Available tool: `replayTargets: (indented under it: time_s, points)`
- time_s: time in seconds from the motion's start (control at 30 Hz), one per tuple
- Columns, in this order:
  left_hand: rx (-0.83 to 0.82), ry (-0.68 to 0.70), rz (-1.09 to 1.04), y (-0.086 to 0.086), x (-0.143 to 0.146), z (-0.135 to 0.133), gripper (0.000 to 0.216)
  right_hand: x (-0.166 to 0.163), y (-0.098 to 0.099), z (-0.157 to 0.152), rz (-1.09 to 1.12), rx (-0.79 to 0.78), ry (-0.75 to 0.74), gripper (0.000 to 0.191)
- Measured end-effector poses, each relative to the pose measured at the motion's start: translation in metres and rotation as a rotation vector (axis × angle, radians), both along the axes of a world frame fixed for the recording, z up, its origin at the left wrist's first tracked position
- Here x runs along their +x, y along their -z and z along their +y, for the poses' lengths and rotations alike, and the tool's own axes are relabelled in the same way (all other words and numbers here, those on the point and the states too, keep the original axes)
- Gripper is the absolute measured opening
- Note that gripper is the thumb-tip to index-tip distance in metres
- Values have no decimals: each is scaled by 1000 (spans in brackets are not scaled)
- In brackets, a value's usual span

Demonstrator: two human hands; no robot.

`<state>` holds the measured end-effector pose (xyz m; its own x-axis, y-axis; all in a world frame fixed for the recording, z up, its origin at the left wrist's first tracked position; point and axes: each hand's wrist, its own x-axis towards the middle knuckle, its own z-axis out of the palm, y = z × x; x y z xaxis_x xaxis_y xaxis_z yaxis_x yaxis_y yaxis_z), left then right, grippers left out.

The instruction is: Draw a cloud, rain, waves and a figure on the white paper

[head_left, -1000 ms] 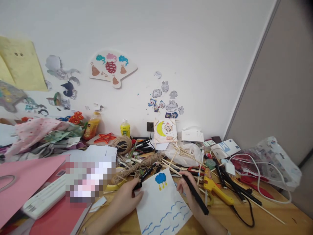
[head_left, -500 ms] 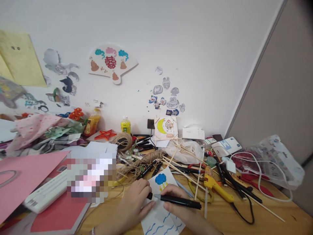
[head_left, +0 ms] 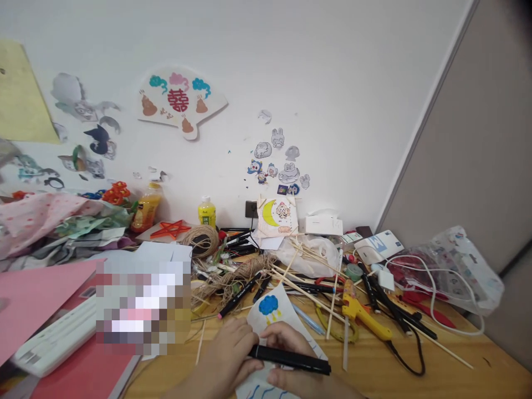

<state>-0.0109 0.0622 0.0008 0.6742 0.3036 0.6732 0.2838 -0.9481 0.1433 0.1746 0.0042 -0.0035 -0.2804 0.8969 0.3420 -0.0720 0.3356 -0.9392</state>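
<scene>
A black marker lies across both hands, its cap end at the left and no tip showing. My right hand is closed around the marker's barrel. My left hand pinches the black cap at the marker's left end. Under both hands lies a white sheet of paper with a blue cloud, yellow drops and wavy blue lines drawn on it. The hands cover the middle of the sheet.
Right of the sheet lie a yellow glue gun with its black cord, and wooden sticks. Twine and markers spread behind. A white keyboard-like object and pink paper are at left. Bottles stand by the wall.
The marker's bare tip and the cap were apart; now they are joined, and the tip is hidden. The whole view has shifted slightly to the right.
</scene>
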Motion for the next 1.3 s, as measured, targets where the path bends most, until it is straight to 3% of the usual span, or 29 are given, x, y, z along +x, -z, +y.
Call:
replayTargets:
  time_s: [0.07, 0.23, 0.43, 0.57, 0.67, 0.87, 1.03, 1.2, 1.27, 1.3]
  points:
    - [-9, -17, 0, -4, -2, -1, 44, 4, 1, 0, 57, 5, -11, 60]
    - [-107, -22, -39, -5, -4, -3, 44, 6, 2, -2, 36, -12, -28, 51]
    - [-326, -51, -119, 28, -3, 1, 62, -11, 7, -4, -96, 132, -54, 52]
    - [-318, -36, -171, 45, -5, 4, 62, -12, 11, -3, -162, 316, -8, 51]
    - [-311, -7, -179, 48, -7, 4, 57, -11, 14, -3, -147, 337, -27, 47]
    - [-268, -21, -160, 36, -8, 1, 48, -15, 11, -3, 24, 233, -45, 44]
    - [-182, -18, -73, 14, -4, 2, 50, -7, 0, -2, 22, -30, -17, 47]
    - [-87, -95, -33, -1, -8, -1, 49, 17, 3, 5, -38, 16, 4, 69]
    - [-85, -166, -40, -3, -11, 0, 46, 31, 3, 10, -133, 92, 115, 69]
    - [-85, -212, -51, -3, -13, 2, 45, 38, 2, 13, -222, 126, 221, 60]
